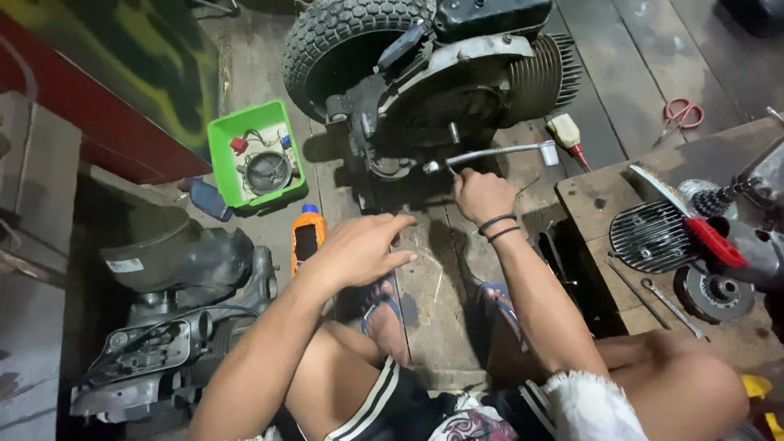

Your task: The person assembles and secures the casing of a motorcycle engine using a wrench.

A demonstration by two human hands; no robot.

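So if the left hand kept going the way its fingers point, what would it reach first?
Most likely the right hand: the left hand points up and right toward it, below the engine. Depth is unclear, so it may pass underneath.

Definitely a scooter repair workshop: stripped engine [441, 90] just past the fingers, wrenches [665, 304] and wire brush [690, 216] off right.

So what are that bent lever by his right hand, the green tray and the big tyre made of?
The lever looks like bare metal: silvery, with a bright sheen. The green tray seems to be plastic, judging by its vivid, even colour and moulded rim. The tyre looks like black rubber, matte, with a knobbly tread.
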